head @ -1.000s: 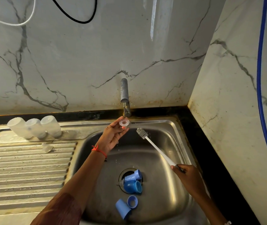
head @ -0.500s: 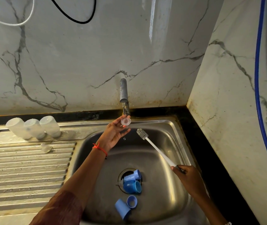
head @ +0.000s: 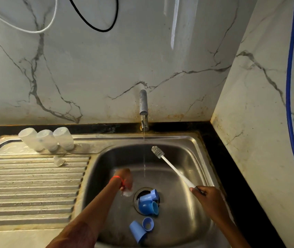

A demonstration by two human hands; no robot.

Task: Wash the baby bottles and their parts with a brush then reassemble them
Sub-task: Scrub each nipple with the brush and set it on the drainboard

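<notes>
My left hand (head: 125, 179) is low in the steel sink (head: 192, 151), blurred, fingers pointing down and closed on a small clear teat (head: 127, 193). My right hand (head: 206, 196) grips the handle of a white bottle brush (head: 171, 167), its grey bristle head raised toward the tap. Several blue caps and rings (head: 149, 203) lie over the drain, and two more blue parts (head: 141, 229) lie nearer me. Three clear bottles (head: 47, 139) stand upside down at the back of the drainboard, with another clear teat (head: 58, 161) lying in front of them.
A thin stream of water runs from the wall tap (head: 143, 108) into the sink. The ribbed drainboard (head: 29, 190) stretches left of the basin. A black counter strip (head: 232, 167) and marble walls close in the back and right side. Cables hang above.
My left hand has dropped from under the tap down into the basin with the clear teat. The brush and my right hand have barely moved. The water keeps running.
</notes>
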